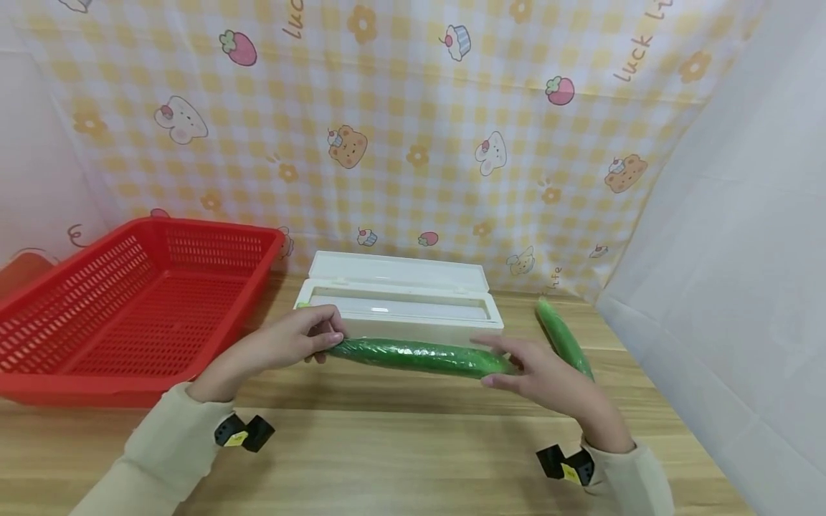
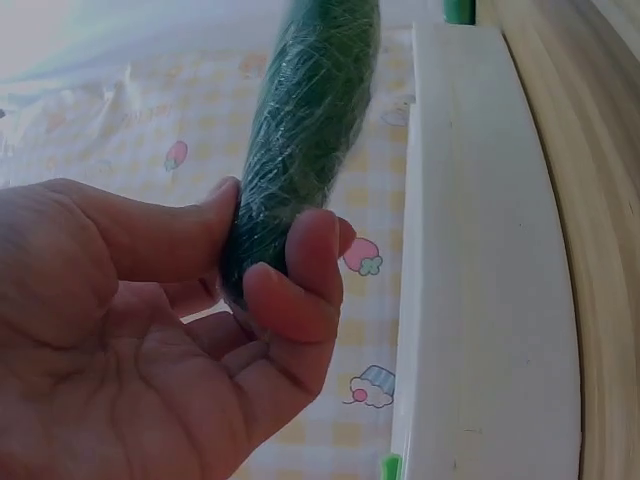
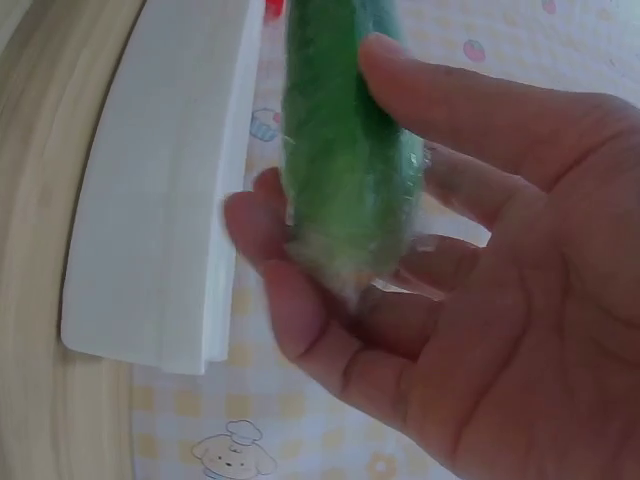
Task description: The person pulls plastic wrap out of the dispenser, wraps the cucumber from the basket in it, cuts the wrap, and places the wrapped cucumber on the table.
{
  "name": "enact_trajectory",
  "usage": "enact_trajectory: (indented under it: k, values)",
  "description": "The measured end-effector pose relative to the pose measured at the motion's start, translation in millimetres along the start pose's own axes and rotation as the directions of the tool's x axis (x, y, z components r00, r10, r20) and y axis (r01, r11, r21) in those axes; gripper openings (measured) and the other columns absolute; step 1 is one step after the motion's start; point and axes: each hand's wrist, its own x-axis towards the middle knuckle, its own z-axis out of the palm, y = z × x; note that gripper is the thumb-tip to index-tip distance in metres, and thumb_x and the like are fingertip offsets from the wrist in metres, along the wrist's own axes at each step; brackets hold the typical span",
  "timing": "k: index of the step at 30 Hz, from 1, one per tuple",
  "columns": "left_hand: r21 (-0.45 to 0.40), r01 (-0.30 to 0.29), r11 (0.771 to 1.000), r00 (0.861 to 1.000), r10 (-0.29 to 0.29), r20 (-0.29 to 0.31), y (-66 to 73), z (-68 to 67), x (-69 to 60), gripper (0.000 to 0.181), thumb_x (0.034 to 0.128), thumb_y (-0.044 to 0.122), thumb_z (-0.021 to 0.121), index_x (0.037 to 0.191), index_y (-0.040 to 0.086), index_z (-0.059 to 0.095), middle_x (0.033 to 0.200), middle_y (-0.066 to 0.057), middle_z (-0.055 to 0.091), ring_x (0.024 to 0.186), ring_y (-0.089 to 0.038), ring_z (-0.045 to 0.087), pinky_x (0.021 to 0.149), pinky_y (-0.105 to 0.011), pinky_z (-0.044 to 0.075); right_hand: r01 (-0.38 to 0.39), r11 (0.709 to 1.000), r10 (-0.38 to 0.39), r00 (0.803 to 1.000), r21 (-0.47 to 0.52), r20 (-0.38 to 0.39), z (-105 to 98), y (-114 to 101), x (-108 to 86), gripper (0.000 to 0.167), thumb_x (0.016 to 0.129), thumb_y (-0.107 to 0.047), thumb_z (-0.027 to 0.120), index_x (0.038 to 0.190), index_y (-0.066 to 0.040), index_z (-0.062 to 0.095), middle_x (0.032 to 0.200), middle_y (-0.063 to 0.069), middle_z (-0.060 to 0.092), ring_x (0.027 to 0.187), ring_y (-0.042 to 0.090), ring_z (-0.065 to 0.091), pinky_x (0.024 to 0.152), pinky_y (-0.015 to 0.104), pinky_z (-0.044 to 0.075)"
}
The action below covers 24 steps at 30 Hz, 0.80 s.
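Note:
A long green cucumber [image 1: 419, 356] in clear plastic wrap is held level above the table, in front of the white box. My left hand [image 1: 310, 334] pinches its left end between thumb and fingers; in the left wrist view the wrap [image 2: 300, 130] looks wrinkled and shiny around the darker end. At the other end is my right hand [image 1: 538, 374], its thumb against one side and its fingers curved around the paler tip [image 3: 350, 220]. Behind the cucumber stands the white box [image 1: 400, 326], a cling-film dispenser by its look, with its lid [image 1: 400, 271] raised.
A second cucumber [image 1: 564, 338] lies on the table at the right, behind my right forearm. A large red plastic basket [image 1: 138, 398] occupies the left side. A checked cloth [image 1: 413, 154] hangs at the back, and a white sheet [image 1: 716, 236] borders the right.

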Motion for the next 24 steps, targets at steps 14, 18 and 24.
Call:
enact_trajectory:
  k: [14,18,24]
  values:
    - [0.502,-0.053,0.864,0.984,0.13,-0.12,16.6,25.7,0.1,0.044,0.0875,0.034,0.063,0.125,0.012,0.056,0.122,-0.007,0.061,0.112,-0.026,0.056,0.093,-0.045,0.046,0.009,0.975,-0.043,0.988,-0.222,-0.146,4.2,-3.6,1.2,0.042,0.085,-0.021,0.066,0.124,-0.012,0.056,0.121,0.005,0.062,0.106,0.022,0.061,0.083,0.039,0.051]
    - [0.637,-0.194,0.746,0.948,0.31,-0.075,18.9,42.3,2.5,0.056,0.0808,0.04,0.069,0.126,0.01,0.055,0.117,-0.007,0.062,0.105,-0.024,0.06,0.089,-0.04,0.049,0.035,0.975,-0.07,0.986,-0.22,-0.153,8.3,-5.2,3.3,0.041,0.084,-0.02,0.067,0.123,-0.01,0.057,0.121,0.005,0.063,0.11,0.024,0.06,0.084,0.039,0.051]
    - [0.762,-0.221,0.609,0.898,0.431,-0.084,15.6,56.6,5.8,0.048,0.0752,0.034,0.076,0.112,0.009,0.06,0.099,-0.003,0.063,0.085,-0.018,0.058,0.077,-0.034,0.05,0.059,0.976,-0.09,0.985,-0.208,-0.146,13.3,-7.6,4.9,0.04,0.085,-0.022,0.066,0.123,-0.011,0.057,0.122,0.005,0.062,0.109,0.024,0.06,0.081,0.036,0.053]
